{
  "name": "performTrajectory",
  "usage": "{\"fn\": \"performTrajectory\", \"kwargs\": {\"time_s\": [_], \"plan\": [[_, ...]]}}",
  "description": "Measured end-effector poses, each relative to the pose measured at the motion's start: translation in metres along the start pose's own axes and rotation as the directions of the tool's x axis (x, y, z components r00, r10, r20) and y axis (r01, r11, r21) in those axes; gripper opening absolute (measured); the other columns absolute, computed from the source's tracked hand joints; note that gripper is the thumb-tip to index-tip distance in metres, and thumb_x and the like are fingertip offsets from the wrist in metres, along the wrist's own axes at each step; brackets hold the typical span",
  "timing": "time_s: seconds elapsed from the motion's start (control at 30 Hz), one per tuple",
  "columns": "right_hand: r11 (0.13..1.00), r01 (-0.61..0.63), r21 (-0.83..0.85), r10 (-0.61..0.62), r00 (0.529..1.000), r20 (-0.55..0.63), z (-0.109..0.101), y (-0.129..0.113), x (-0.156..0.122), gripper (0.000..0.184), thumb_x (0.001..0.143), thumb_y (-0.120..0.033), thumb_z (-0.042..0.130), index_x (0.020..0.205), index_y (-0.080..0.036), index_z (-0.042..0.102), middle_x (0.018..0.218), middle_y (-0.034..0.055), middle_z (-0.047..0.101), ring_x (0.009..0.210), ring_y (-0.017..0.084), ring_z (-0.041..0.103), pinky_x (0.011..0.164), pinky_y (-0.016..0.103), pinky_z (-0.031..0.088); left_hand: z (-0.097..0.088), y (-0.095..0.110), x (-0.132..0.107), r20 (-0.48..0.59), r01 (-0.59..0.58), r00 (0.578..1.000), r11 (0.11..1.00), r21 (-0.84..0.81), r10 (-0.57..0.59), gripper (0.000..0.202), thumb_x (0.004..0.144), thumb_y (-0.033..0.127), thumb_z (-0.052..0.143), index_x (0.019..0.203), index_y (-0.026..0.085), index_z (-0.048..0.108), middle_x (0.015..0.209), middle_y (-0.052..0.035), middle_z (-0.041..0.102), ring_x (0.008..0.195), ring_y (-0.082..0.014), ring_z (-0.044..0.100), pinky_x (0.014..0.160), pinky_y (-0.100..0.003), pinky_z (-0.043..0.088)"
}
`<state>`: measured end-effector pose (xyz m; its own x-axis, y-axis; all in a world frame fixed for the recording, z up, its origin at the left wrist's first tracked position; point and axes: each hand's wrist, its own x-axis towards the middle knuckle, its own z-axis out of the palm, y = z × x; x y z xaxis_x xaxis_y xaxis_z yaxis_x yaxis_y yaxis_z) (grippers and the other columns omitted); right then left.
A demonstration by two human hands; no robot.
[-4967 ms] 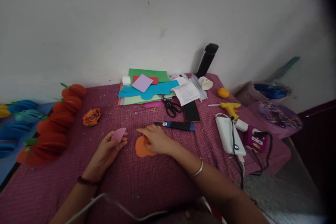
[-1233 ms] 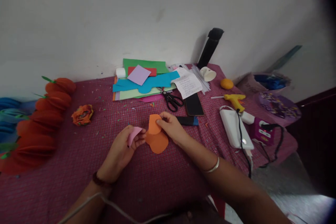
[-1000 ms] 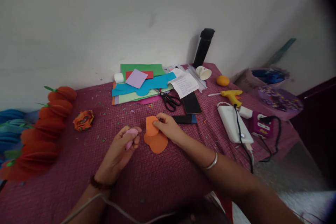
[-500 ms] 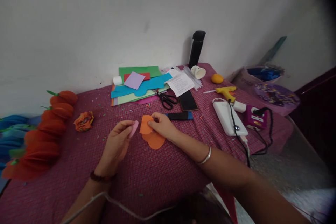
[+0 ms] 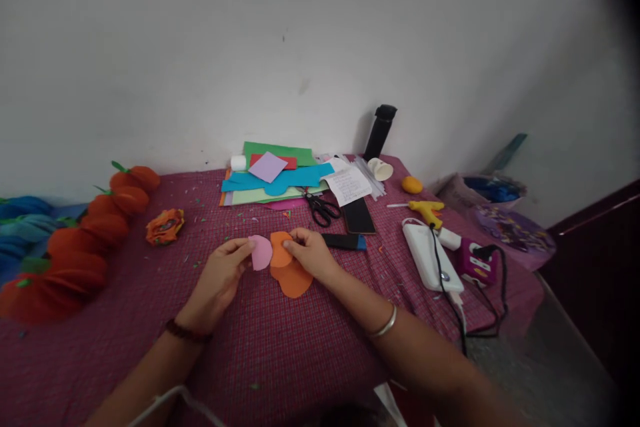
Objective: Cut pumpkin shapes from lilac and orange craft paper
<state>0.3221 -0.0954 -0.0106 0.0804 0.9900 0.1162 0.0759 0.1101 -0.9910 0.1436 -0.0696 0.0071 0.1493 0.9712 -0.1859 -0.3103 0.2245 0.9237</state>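
Between the thumb and fingers of my left hand (image 5: 223,280) is a pink paper piece (image 5: 261,253) with a rounded edge, its flat face turned toward me. My right hand (image 5: 313,255) pinches a small orange paper piece (image 5: 281,249) close beside the pink one. Below it lies a larger orange paper shape (image 5: 294,280) with rounded lobes, partly covered by the small piece and my right hand. Black-handled scissors (image 5: 323,209) rest on the table beyond my right hand, near a black and blue object (image 5: 345,241).
Coloured paper sheets (image 5: 280,180) and a written note (image 5: 349,185) lie toward the wall. To the right are a yellow glue gun (image 5: 427,211), a white power bank (image 5: 431,259) with cables and a purple socket box (image 5: 479,261). Orange paper pumpkins (image 5: 103,230) line the left.
The pink piece has turned from nearly edge-on to flat toward me and sits closer to the small orange piece. The whole view has tilted upward a little.
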Motion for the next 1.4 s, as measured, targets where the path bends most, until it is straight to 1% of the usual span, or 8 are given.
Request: {"fn": "performTrajectory", "kwargs": {"time_s": [0.17, 0.3, 0.47, 0.7, 0.87, 1.03, 1.2, 1.4], "plan": [[1.000, 0.008, -0.013, -0.008, 1.000, 0.001, 0.003, 0.000, 0.000, 0.018, 0.074, -0.030, 0.060, 0.064, -0.017, 0.052, 0.058, -0.0051, 0.047, 0.054, 0.009, 0.040, 0.050, 0.021, 0.030, 0.002, 0.004, -0.003, 0.048, 0.039, 0.998, 0.999, 0.005, -0.039, 0.025, 0.057, 0.027, 0.083, 0.072, 0.012, 0.071, 0.065, -0.0007, 0.062, 0.054, -0.0064, 0.050, 0.051, -0.016, 0.041], [1.000, 0.011, -0.009, -0.011, 1.000, 0.024, 0.008, 0.001, 0.000, 0.018, 0.075, -0.031, 0.060, 0.067, -0.016, 0.056, 0.060, -0.0044, 0.050, 0.055, 0.009, 0.042, 0.052, 0.022, 0.032, 0.008, 0.001, -0.008, 0.088, 0.024, 0.996, 0.996, 0.081, -0.031, 0.027, 0.052, 0.024, 0.084, 0.073, 0.014, 0.070, 0.069, -0.0012, 0.065, 0.056, -0.0079, 0.054, 0.052, -0.019, 0.043], [1.000, -0.018, -0.013, 0.019, 0.999, 0.051, 0.008, -0.003, -0.003, 0.019, 0.075, -0.031, 0.061, 0.064, -0.016, 0.055, 0.059, -0.0046, 0.052, 0.054, 0.008, 0.043, 0.052, 0.021, 0.033, 0.008, -0.007, -0.009, 0.141, 0.040, 0.987, 0.975, 0.217, -0.072, 0.024, 0.058, 0.026, 0.079, 0.076, 0.012, 0.071, 0.068, -0.0024, 0.066, 0.055, -0.0080, 0.053, 0.052, -0.019, 0.041], [0.999, -0.043, -0.031, 0.046, 0.993, 0.112, 0.006, -0.006, -0.004, 0.018, 0.076, -0.028, 0.061, 0.064, -0.016, 0.055, 0.058, -0.0045, 0.053, 0.053, 0.008, 0.044, 0.052, 0.021, 0.034, 0.007, -0.006, -0.009, 0.159, 0.004, 0.985, 0.931, 0.365, -0.067, 0.020, 0.060, 0.030, 0.075, 0.068, 0.012, 0.068, 0.055, 0.0011, 0.058, 0.047, -0.0077, 0.046, 0.047, -0.020, 0.034], [0.997, -0.028, -0.065, 0.036, 0.992, 0.125, 0.006, -0.003, -0.004, 0.019, 0.077, -0.026, 0.060, 0.062, -0.016, 0.055, 0.058, -0.0041, 0.053, 0.053, 0.008, 0.044, 0.052, 0.022, 0.033, 0.009, -0.001, -0.011, 0.137, -0.032, 0.990, 0.895, 0.445, -0.032, 0.021, 0.059, 0.030, 0.072, 0.070, 0.013, 0.069, 0.057, 0.0000, 0.060, 0.047, -0.0089, 0.046, 0.047, -0.022, 0.034], [0.999, -0.030, -0.043, 0.036, 0.990, 0.136, 0.006, 0.000, -0.003, 0.020, 0.077, -0.031, 0.061, 0.066, -0.016, 0.057, 0.061, -0.0032, 0.055, 0.056, 0.009, 0.045, 0.054, 0.022, 0.035, 0.010, -0.003, -0.011, 0.163, -0.045, 0.986, 0.899, 0.436, -0.029, 0.021, 0.061, 0.032, 0.073, 0.067, 0.012, 0.067, 0.053, 0.0010, 0.057, 0.047, -0.0085, 0.045, 0.047, -0.021, 0.033], [0.998, -0.058, -0.004, 0.058, 0.983, 0.172, 0.006, 0.000, -0.005, 0.026, 0.078, -0.039, 0.063, 0.067, -0.016, 0.057, 0.061, -0.0040, 0.052, 0.055, 0.008, 0.042, 0.052, 0.021, 0.033, 0.006, -0.007, -0.009, 0.175, 0.056, 0.977, 0.934, 0.352, -0.124, 0.025, 0.061, 0.034, 0.075, 0.061, 0.013, 0.062, 0.049, 0.0038, 0.048, 0.042, -0.0057, 0.035, 0.042, -0.020, 0.024], [0.990, -0.130, 0.058, 0.115, 0.969, 0.220, 0.004, -0.002, -0.007, 0.045, 0.089, -0.056, 0.042, 0.068, -0.017, 0.051, 0.057, -0.0035, 0.049, 0.050, 0.009, 0.043, 0.049, 0.023, 0.034, -0.005, -0.011, -0.003, 0.187, 0.149, 0.962, 0.958, 0.244, -0.197, 0.027, 0.067, 0.031, 0.074, 0.059, 0.015, 0.054, 0.050, 0.0047, 0.043, 0.043, -0.0049, 0.032, 0.039, -0.019, 0.021]]}}
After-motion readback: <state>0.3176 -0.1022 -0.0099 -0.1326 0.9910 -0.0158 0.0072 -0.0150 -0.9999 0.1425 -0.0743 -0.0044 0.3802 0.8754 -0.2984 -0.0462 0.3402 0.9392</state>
